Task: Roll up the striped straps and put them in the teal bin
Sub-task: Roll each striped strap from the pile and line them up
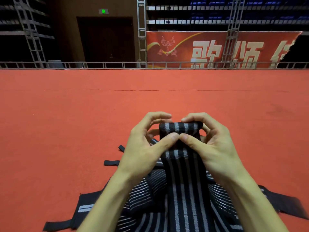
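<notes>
Both hands are up over the red carpet [66, 131], left hand [147, 144] and right hand [212, 144] pinching the rolled end of a striped strap [180, 129], its tail dropping to the strap pile [150, 190] below the grip.

- rolled strap [179, 128]: black, with pale grey stripes running lengthwise
- heap of straps [147, 193] beneath: the same black, with thinner whitish lines, some curving
- end tabs [111, 162]: plain black
- flat flap [86, 207] at lower left: black, crossed by one grey band
- carpet [66, 114]: even orange-red
- banner [184, 39]: red, with cream characters, a yellow ribbon swoosh and a pale emblem
- exit sign [103, 11]: bright green
- seats [217, 1]: deep blue
- truss [141, 30]: silver-grey
- door [107, 39]: dark brown
</notes>
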### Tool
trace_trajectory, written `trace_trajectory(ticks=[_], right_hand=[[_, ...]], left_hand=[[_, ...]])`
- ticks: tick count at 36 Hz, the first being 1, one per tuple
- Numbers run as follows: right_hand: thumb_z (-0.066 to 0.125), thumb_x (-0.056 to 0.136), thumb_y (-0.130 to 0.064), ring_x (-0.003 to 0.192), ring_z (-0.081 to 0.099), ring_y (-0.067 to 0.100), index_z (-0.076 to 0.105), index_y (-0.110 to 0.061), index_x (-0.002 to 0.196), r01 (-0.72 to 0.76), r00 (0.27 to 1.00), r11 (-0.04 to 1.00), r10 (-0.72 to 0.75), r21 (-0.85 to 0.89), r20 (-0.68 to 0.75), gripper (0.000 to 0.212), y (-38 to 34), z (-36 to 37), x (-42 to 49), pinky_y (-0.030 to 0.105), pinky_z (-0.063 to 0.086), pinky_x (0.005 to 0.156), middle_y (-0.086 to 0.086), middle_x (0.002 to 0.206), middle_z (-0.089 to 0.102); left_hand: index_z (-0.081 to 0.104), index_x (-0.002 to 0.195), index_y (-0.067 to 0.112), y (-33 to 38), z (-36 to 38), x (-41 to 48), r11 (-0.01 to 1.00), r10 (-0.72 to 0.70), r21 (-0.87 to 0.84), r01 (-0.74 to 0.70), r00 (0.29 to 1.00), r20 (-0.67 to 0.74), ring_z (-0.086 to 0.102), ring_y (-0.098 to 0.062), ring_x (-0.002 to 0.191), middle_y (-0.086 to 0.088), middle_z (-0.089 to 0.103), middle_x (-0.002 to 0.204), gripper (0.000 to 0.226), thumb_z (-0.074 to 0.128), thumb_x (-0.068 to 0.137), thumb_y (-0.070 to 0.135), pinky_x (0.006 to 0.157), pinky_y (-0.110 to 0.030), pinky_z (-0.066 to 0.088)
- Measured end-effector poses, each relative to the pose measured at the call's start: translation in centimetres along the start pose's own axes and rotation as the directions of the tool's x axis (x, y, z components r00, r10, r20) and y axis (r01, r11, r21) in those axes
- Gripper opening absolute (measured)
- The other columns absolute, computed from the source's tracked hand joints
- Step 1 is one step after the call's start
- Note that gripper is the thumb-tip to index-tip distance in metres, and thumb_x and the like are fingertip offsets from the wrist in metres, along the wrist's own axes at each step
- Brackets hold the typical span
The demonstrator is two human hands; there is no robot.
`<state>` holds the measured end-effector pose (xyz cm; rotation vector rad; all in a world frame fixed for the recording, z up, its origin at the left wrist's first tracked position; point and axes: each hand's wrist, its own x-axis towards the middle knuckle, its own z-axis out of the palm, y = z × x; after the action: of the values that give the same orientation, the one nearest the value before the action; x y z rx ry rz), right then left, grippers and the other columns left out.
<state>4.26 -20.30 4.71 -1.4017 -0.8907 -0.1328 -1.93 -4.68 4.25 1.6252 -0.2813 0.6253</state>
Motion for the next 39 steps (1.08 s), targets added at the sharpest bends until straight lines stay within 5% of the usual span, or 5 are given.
trace_trajectory(ticks=[5, 16, 23, 27, 39], right_hand=[[0.072, 0.079, 0.002, 0.076, 0.062, 0.008, 0.066, -0.027, 0.089, 0.014, 0.999, 1.000, -0.015, 0.007, 0.052, 0.032, -0.3, 0.2, -0.1, 0.023, 0.055, 0.069, -0.006, 0.086, 0.067], [0.073, 0.081, -0.045, 0.078, 0.065, 0.013, 0.063, -0.036, 0.111, -0.135, 0.990, 0.990, 0.136, -0.046, 0.026, 0.033, -0.6, 0.0, -0.3, 0.030, 0.058, 0.072, 0.004, 0.090, 0.069], [0.080, 0.080, -0.018, 0.070, 0.060, 0.009, 0.063, -0.023, 0.101, -0.103, 0.995, 0.990, 0.102, 0.094, 0.015, 0.028, -0.5, 0.2, -0.2, 0.022, 0.052, 0.061, -0.006, 0.083, 0.065], [0.078, 0.073, -0.011, 0.080, 0.065, 0.017, 0.063, -0.030, 0.094, -0.070, 0.998, 0.995, 0.070, 0.069, 0.003, 0.032, -0.6, 0.1, -0.2, 0.035, 0.058, 0.071, 0.005, 0.098, 0.070], [0.076, 0.074, -0.018, 0.078, 0.063, 0.010, 0.060, -0.031, 0.105, -0.122, 0.988, 0.992, 0.120, 0.020, 0.097, 0.037, -0.4, 0.0, -0.4, 0.028, 0.054, 0.071, -0.007, 0.086, 0.066]], left_hand=[[0.068, 0.096, 0.027, 0.3, 0.3, 0.1, 0.976, -0.201, -0.064, 0.206, 0.976, 0.080, 0.065, -0.014, 0.077, 0.002, 0.067, 0.086, 0.025, 0.059, 0.087, 0.049, 0.068, -0.036, 0.055], [0.068, 0.102, 0.023, 0.5, 0.7, 0.0, 0.997, -0.053, -0.062, 0.053, 0.999, 0.003, 0.067, -0.016, 0.078, 0.002, 0.072, 0.092, 0.025, 0.079, 0.080, 0.022, 0.073, -0.038, 0.059], [0.055, 0.119, 0.027, 0.0, 0.8, -0.2, 0.987, -0.088, -0.123, 0.100, 0.991, 0.100, 0.065, -0.005, 0.093, 0.015, 0.067, 0.099, 0.041, 0.065, 0.081, 0.017, 0.079, -0.021, 0.052], [0.051, 0.118, 0.039, -0.2, 1.0, -0.3, 0.945, -0.210, -0.211, 0.249, 0.959, 0.190, 0.067, -0.015, 0.093, 0.002, 0.071, 0.098, 0.031, 0.054, 0.088, 0.029, 0.080, -0.032, 0.054], [0.053, 0.105, 0.042, -0.1, 1.1, -0.4, 0.990, -0.112, -0.076, 0.119, 0.989, 0.097, 0.060, -0.017, 0.087, -0.003, 0.062, 0.090, 0.027, 0.047, 0.086, 0.025, 0.084, -0.046, 0.053]])
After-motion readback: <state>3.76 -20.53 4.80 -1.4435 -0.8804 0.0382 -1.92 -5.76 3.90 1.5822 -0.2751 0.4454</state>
